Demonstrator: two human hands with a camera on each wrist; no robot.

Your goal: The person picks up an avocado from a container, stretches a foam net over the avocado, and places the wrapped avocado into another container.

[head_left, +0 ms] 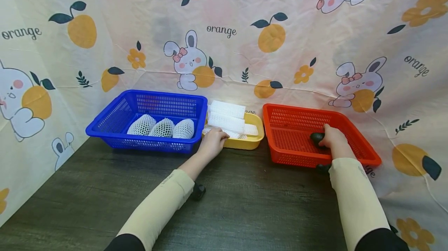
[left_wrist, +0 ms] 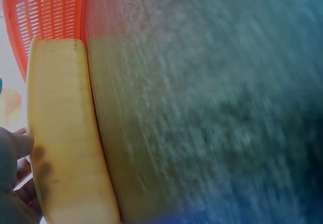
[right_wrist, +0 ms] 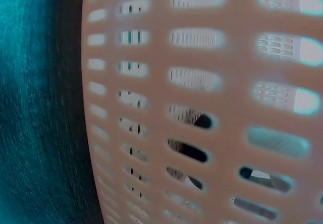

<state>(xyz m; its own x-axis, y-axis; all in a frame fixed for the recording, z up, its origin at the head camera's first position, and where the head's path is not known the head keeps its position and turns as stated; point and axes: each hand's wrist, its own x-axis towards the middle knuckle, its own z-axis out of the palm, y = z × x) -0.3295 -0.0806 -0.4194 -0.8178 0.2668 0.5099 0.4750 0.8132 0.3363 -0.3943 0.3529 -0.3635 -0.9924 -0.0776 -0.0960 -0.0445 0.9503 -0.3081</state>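
In the head view my right hand (head_left: 335,139) reaches into the red basket (head_left: 290,157) and grips a dark green avocado (head_left: 316,138) by its right end. The basket's slotted wall hides most of that hand in the right wrist view. My left hand (head_left: 211,145) is at the front left rim of the yellow basin (head_left: 241,144), its fingertips right at the white foam net sleeves (head_left: 227,122) piled there. In the left wrist view the thumb (left_wrist: 22,144) lies at the rim with curled fingers below it; I cannot tell whether they pinch a sleeve.
A blue basket (head_left: 147,144) stands left of the basin, with three fruits in white foam nets (head_left: 163,128) along its front wall. All containers line the back of the dark tabletop (head_left: 252,204), before a printed cloth (head_left: 227,60).
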